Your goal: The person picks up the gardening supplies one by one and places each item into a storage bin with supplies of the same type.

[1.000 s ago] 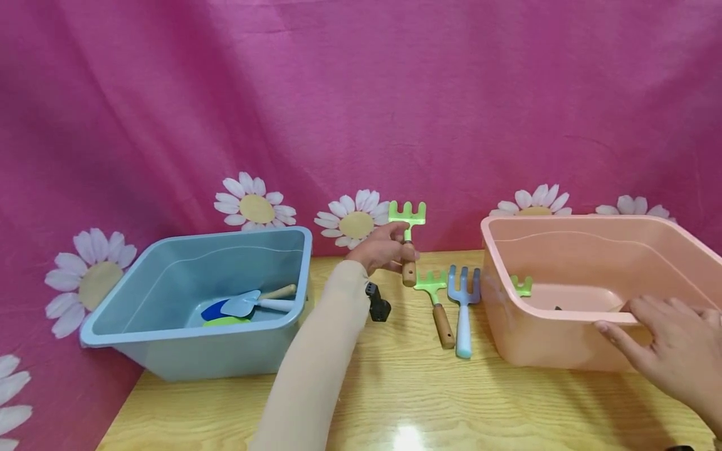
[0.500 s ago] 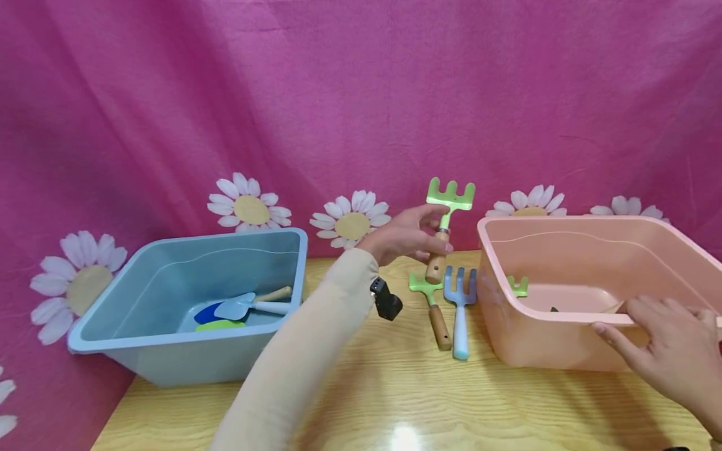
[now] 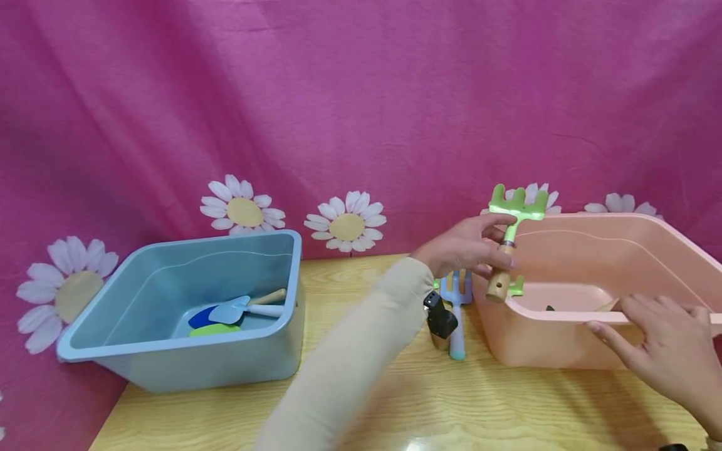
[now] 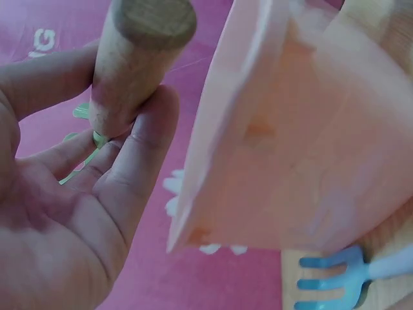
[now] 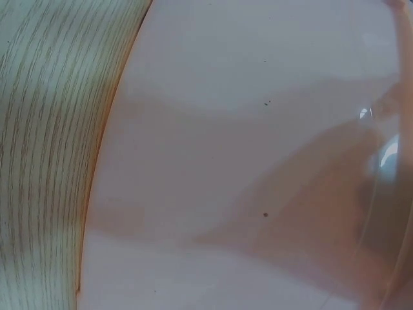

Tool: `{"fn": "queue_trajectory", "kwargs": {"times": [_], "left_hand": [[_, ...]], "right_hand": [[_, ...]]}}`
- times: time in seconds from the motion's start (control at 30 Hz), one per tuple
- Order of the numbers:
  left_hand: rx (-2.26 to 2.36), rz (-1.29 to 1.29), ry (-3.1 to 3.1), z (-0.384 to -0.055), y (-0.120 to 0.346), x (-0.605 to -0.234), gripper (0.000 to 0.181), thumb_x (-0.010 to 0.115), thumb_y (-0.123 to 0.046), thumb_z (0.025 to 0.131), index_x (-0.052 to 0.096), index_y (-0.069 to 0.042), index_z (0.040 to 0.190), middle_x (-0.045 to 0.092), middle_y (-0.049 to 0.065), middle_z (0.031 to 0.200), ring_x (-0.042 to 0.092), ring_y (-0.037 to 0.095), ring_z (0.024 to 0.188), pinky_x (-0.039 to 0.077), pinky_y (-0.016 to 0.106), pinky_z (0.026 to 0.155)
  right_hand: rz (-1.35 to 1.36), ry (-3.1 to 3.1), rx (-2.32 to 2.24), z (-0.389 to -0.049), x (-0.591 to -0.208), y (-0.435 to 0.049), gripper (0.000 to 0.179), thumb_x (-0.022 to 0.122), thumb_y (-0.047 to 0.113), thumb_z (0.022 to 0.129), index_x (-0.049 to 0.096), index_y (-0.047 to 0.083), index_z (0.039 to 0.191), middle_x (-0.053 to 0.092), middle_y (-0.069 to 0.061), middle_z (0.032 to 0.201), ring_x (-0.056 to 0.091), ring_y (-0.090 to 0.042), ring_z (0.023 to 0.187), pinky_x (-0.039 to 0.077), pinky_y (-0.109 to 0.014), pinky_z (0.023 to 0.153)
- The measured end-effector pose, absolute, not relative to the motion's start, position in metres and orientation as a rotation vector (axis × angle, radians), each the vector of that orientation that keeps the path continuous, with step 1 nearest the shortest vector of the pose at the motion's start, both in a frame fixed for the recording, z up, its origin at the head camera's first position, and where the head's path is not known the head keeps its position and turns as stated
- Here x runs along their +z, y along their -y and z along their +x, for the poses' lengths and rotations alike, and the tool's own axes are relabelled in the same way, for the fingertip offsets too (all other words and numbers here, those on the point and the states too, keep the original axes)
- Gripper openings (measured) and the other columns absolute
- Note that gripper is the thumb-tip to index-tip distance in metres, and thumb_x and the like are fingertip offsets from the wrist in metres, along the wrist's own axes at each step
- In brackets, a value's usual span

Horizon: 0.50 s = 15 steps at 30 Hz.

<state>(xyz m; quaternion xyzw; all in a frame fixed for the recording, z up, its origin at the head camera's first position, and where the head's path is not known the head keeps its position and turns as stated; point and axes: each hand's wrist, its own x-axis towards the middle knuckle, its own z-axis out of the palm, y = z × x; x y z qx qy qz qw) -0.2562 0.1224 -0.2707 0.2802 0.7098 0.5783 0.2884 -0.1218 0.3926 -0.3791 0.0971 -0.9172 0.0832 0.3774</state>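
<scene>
My left hand [image 3: 465,247] holds a green three-pronged garden hand rake [image 3: 502,279] by its wooden handle, prongs up, at the left rim of the pink basin [image 3: 541,347]. The left wrist view shows thumb and fingers around the handle [image 4: 132,77], with the basin wall [image 4: 277,161] alongside. My right hand [image 3: 671,351] grips the basin's front rim, fingers over the edge and thumb outside. Below my left wrist, a blue hand fork [image 3: 457,332] lies on the table, beside another green rake mostly hidden by the wrist camera. Part of a green tool [image 3: 516,288] shows inside the pink basin.
A blue basin [image 3: 197,373] stands at the left, holding a light blue trowel [image 3: 228,311], a dark blue piece [image 3: 202,318], a lime green piece [image 3: 213,330] and a wooden handle. Behind the wooden table [image 3: 361,432] hangs a pink flowered curtain [image 3: 361,113].
My left hand has carried the green rake rightward from above the table to the pink basin's left rim. The right hand stays on the front rim.
</scene>
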Motion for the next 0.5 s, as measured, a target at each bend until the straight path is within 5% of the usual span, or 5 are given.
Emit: {"fn": "queue_trajectory", "kwargs": {"times": [0.2,0.5], "left_hand": [[1.497,0.763,-1.871,-0.254,-0.140,-0.278,0.079,0.070,0.007,0.083,0.039,-0.015,0.152,0.058,0.006,0.110,0.063,0.013,0.077,0.057,0.029,0.060],[1.502,0.777,-1.881,-0.256,-0.139,-0.286,0.079,0.071,0.004,0.083,0.037,-0.013,0.152,0.058,0.007,0.115,0.063,0.012,0.079,0.057,0.029,0.061]], "right_hand": [[0.257,2.334,0.229,-0.120,-0.378,-0.393,0.036,0.077,0.051,0.073,0.052,0.026,0.071,0.042,0.014,0.062,0.043,-0.010,0.062,0.023,-0.046,0.068],[0.257,2.338,0.192,-0.120,-0.379,-0.392,0.038,0.075,0.054,0.074,0.053,0.023,0.071,0.045,0.008,0.062,0.048,-0.024,0.065,0.023,-0.047,0.067]]}}
